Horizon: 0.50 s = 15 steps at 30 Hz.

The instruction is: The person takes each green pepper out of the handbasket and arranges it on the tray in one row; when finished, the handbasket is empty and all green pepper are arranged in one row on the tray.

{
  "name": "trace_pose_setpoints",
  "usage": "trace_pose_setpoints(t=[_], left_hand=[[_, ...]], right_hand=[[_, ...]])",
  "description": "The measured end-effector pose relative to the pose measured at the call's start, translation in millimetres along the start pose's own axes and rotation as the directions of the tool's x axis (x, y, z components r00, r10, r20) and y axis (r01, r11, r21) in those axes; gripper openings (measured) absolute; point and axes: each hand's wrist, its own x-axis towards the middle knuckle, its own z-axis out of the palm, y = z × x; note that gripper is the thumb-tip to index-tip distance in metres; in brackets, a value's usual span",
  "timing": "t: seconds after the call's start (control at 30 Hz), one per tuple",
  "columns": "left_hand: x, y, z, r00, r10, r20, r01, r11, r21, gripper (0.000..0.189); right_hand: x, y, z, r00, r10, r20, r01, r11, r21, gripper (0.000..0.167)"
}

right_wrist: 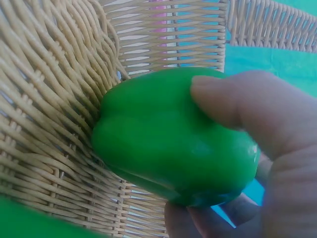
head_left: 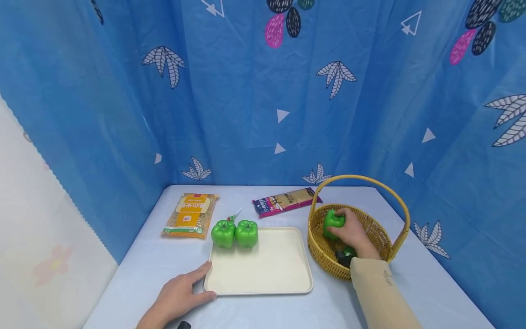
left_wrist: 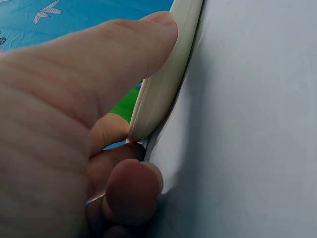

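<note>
In the basket at the right, my right hand grips a green bell pepper, thumb on one side and fingertips underneath. The pepper is close to the wicker wall of the basket. Lower in the basket lies another green thing, partly hidden by the wrist. My left hand rests at the near left corner of a cream tray, thumb along the front edge and forefinger at the left side. Two green bell peppers sit side by side at the tray's far left corner.
A yellow-labelled food bag lies at the back left. Behind the tray is a purple-and-brown packet, and a small item with a white stick is behind the peppers. The basket's tall handle arches over it. Blue curtains enclose the table.
</note>
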Motion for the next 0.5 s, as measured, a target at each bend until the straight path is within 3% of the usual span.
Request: trace_pose_setpoints(t=[0.5], left_hand=[[0.7,-1.7,0.2,1.000,0.000,-0.002,0.000,1.000,0.007,0.096]], right_hand=[[-1.1,-3.1,0.2,1.000,-0.010,-0.013,0.010,1.000,0.014,0.057]])
